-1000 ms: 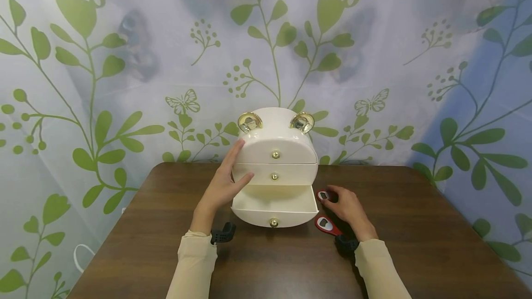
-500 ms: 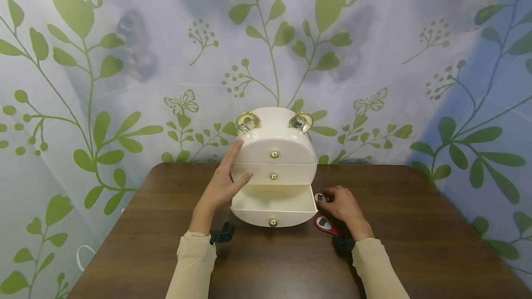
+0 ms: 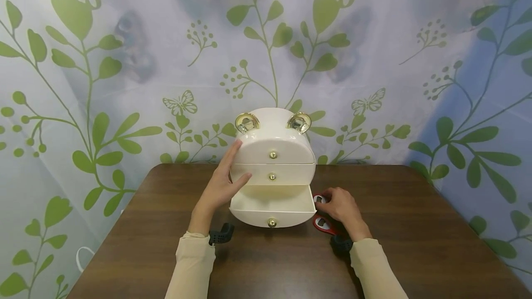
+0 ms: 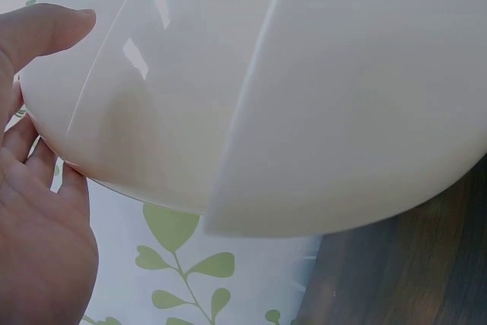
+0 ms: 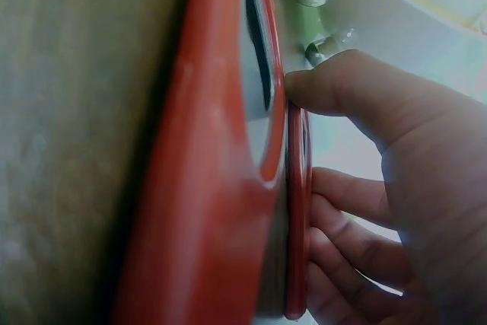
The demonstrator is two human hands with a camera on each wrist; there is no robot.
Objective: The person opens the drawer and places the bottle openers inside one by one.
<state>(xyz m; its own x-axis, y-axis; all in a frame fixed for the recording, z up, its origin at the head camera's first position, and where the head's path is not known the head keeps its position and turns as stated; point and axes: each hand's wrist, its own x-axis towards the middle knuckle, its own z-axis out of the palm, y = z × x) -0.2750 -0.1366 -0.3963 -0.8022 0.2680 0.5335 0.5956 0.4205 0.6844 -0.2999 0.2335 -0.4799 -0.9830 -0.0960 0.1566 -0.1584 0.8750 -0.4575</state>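
Observation:
A glossy cream drawer box with gold ears stands upright, its bottom drawer pulled out. My left hand rests against the box's left side, fingers straight and thumb along the front; in the left wrist view, the fingers lie at the box's edge. To the right of the drawer, my right hand pinches a red bottle opener with a metal inset, lying near the tabletop. A second red bottle opener lies nearer to me, its handle partly hidden under the right wrist.
The dark brown wooden table backs onto a curtain printed with green leaves and butterflies. A black wrist strap mount sits on the left wrist. At the lower left, a white loop hangs beside the table edge.
My right hand has shifted slightly left and toward me, and the farther bottle opener has moved a little with it. The left hand and the box look unchanged.

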